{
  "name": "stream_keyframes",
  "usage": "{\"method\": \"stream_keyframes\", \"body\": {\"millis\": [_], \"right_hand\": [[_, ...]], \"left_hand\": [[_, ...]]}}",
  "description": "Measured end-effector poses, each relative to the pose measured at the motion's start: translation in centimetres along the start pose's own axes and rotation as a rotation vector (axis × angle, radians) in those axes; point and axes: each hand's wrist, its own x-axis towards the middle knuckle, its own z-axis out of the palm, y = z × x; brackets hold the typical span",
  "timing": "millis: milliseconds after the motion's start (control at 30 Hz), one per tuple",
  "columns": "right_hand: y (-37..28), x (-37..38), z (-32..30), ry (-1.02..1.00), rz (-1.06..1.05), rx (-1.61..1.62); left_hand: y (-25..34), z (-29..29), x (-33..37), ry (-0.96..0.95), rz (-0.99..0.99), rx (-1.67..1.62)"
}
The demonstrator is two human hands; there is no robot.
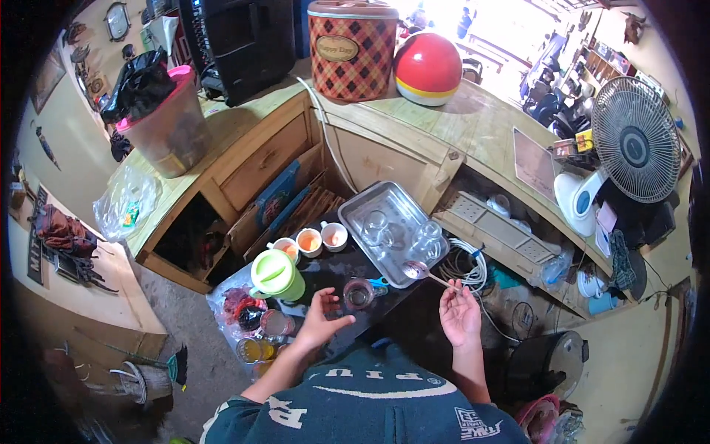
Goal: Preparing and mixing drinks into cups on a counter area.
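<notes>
My right hand (460,317) is palm up, its fingers closed on the handle of a metal spoon (416,271). The spoon's bowl is over the near rim of a metal tray (353,209) with several clear glass mugs (377,229) in it. My left hand (324,320) has its fingers apart and nothing in it. Just right of it stands a glass mug (359,294) on the dark low table (329,277), a small blue object (379,282) beside it. Three white cups (333,237) with orange contents stand farther back, near a green lidded pitcher (277,278).
At the table's left are a red plastic bag (238,305) and glasses of yellow liquid (251,349). Coiled white cable (473,266) lies right of the tray. A wooden counter (488,140) bears a checked container (353,52), a red ball-shaped object (429,66) and a fan (634,140).
</notes>
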Motion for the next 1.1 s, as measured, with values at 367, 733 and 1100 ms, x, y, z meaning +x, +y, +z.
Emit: {"method": "stream_keyframes", "body": {"millis": [367,733,1100], "right_hand": [[-8.1,2.0,0.5,0.026,-0.097,0.022],[-7.6,3.9,0.2,-0.02,0.015,-0.158],[-3.0,2.9,4.7,-0.428,-0.067,-0.72]], "left_hand": [[-12.9,6.4,6.2,0.394,-0.015,0.164],[-11.5,7.1,8.7,0.352,0.313,0.239],[4.0,12.3,6.2,0.389,0.824,0.61]]}}
